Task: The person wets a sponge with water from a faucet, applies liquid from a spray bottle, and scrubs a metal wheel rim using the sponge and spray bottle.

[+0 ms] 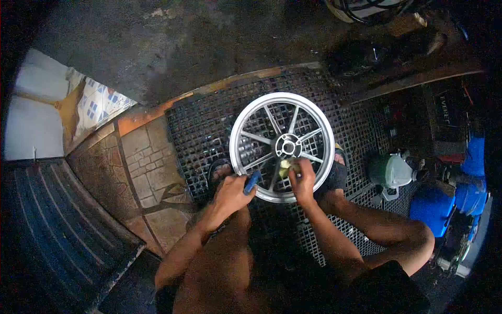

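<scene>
A silver spoked motorcycle wheel (329, 123) stands between my feet, its hub (288, 148) facing up toward me. My left hand (231, 192) is closed at the near-left part of the rim, and a blue stick-like piece (252, 183) juts from its fingers; its exact kind is not clear. Over the near spokes, my right hand (304, 180) pinches a pale yellow-green piece (285, 168) that looks like a sponge or folded cloth. Part of the lower spokes is hidden behind that hand.
Black grid matting (196, 131) lies under the wheel. On the right are a translucent jug (396, 171) and blue containers (431, 209). A dark ribbed panel (63, 230) is at left, beside stone-pattern tiles (151, 159). A dark hose coil (371, 13) lies at the top right.
</scene>
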A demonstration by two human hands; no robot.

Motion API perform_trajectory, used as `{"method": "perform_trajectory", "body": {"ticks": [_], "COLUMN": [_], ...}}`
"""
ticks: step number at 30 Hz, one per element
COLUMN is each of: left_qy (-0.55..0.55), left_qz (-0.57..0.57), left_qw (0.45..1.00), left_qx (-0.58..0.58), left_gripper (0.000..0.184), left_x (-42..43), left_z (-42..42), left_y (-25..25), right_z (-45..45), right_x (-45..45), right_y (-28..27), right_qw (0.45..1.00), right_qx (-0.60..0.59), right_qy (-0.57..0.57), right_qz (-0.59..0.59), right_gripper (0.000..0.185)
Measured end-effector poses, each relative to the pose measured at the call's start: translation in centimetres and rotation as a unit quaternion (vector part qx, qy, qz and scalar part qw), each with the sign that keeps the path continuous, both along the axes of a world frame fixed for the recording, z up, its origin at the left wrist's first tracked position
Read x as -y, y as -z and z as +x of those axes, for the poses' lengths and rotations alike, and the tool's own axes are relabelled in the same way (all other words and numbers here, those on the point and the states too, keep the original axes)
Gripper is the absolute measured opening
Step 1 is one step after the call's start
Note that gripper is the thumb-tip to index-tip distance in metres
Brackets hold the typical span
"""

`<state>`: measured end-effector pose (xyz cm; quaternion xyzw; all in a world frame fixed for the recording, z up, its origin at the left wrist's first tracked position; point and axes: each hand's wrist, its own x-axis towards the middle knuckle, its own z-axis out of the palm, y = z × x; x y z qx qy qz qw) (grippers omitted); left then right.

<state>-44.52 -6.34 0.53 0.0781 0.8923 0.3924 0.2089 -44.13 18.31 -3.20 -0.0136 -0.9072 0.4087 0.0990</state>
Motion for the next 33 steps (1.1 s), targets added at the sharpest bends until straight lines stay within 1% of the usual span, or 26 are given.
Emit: {"method": "perform_trajectory", "body": {"ticks": [1, 3, 5, 7, 8, 9, 11, 13, 14, 15, 16, 17, 18, 20, 21, 23, 24, 25, 27, 28, 29, 30, 31, 33], "left_qy": [-0.009, -0.013, 0.002, -0.003, -0.004, -0.008, -0.02, -0.035, -0.042, -0.049, -0.056, -0.061, -0.061, -0.063, -0.064, -0.05, -0.043, -0.046, -0.05, -0.04, -0.028, -0.015, -0.013, 0.007], "left_qz": [-0.012, -0.018, -0.009, 0.001, 0.007, 0.002, -0.009, -0.002, 0.001, -0.003, -0.007, -0.01, -0.017, -0.019, -0.021, -0.004, 0.004, -0.008, -0.029, -0.039, -0.049, -0.058, -0.047, -0.014], "left_qw": [1.0, 1.0, 0.999, 1.0, 1.0, 1.0, 1.0, 0.999, 0.999, 0.999, 0.998, 0.997, 0.997, 0.996, 0.996, 0.998, 0.999, 0.998, 0.995, 0.997, 0.998, 0.998, 0.999, 1.0], "left_qx": [0.003, -0.008, -0.036, -0.027, -0.021, -0.012, 0.003, -0.002, -0.006, -0.023, -0.038, -0.052, -0.033, -0.053, -0.064, -0.038, -0.022, -0.041, -0.082, -0.046, -0.011, 0.024, 0.009, -0.02], "left_gripper": [0.035, 0.034, 0.034, 0.032, 0.032, 0.031, 0.031, 0.031, 0.031, 0.031, 0.031, 0.031, 0.032, 0.033, 0.034, 0.035, 0.036, 0.037, 0.04, 0.043, 0.046, 0.049, 0.051, 0.056], "left_x": [0.0, 0.0, 0.4, 0.7, 0.7, 0.7, 0.7, 0.8, 0.8, 0.7, 0.5, 0.5, 0.5, 0.1, -0.1, -0.7, -0.9, -1.1, -1.7, -1.8, -1.8, -1.8, -1.8, -2.1], "left_z": [-0.1, -0.2, -0.3, -0.6, -0.7, -0.8, -1.4, -2.5, -3.0, -3.2, -3.1, -3.1, -3.2, -3.3, -3.5, -4.4, -4.7, -4.6, -4.7, -4.9, -5.3, -5.6, -5.6, -5.3], "left_y": [0.0, 0.0, -0.2, 0.4, 0.6, 0.7, 0.7, -1.1, -1.8, -1.8, -1.9, -1.8, -1.1, -0.8, -1.0, -2.2, -2.6, -2.3, -1.7, -1.6, -2.1, -2.5, -2.8, -3.5], "right_z": [-0.7, -2.5, -5.2, -8.8, -10.8, -12.7, -15.7, -17.5, -17.9, -18.3, -18.2, -18.4, -18.6, -20.2, -21.4, -23.2, -22.1, -23.0, -22.9, -22.3, -21.5, -21.9, -21.5, -20.8], "right_x": [-0.4, -1.2, -0.7, -0.3, -1.0, -0.8, 0.4, 2.7, 3.6, 3.7, 3.8, 3.9, 4.0, 2.7, 1.7, 0.5, 2.1, 0.3, 0.1, -0.5, 0.1, -1.3, -3.0, -4.8], "right_y": [-0.6, -1.6, -4.1, -5.7, -4.4, -3.1, -1.0, -0.2, 1.6, 5.7, 7.3, 6.7, 6.2, 4.3, 4.6, 4.8, -0.5, 4.7, 4.9, 4.8, 2.1, 4.0, 6.5, 2.8], "right_qw": [0.999, 0.999, 0.998, 0.995, 0.987, 0.977, 0.944, 0.892, 0.87, 0.838, 0.81, 0.791, 0.772, 0.755, 0.758, 0.754, 0.795, 0.898, 0.91, 0.889, 0.863, 0.838, 0.844, 0.841], "right_qx": [-0.033, -0.033, 0.006, 0.097, 0.011, 0.05, 0.049, 0.07, 0.122, 0.186, 0.17, 0.168, 0.166, 0.191, 0.132, 0.012, 0.184, 0.108, 0.036, 0.105, 0.173, 0.182, 0.222, 0.238], "right_qy": [-0.006, 0.017, 0.025, -0.018, -0.147, -0.172, -0.316, -0.425, -0.453, -0.479, -0.514, -0.535, -0.556, -0.576, -0.582, -0.587, -0.44, -0.368, -0.377, -0.393, -0.405, -0.45, -0.437, -0.416], "right_qz": [-0.002, 0.0, -0.05, -0.016, 0.069, 0.115, 0.076, 0.136, 0.148, 0.184, 0.226, 0.243, 0.26, 0.246, 0.264, 0.296, 0.375, 0.215, 0.167, 0.208, 0.247, 0.25, 0.217, 0.25], "right_gripper": [0.03, 0.031, 0.032, 0.034, 0.04, 0.041, 0.039, 0.035, 0.037, 0.035, 0.032, 0.03, 0.027, 0.023, 0.025, 0.027, 0.033, 0.037, 0.037, 0.038, 0.039, 0.038, 0.035, 0.033]}}
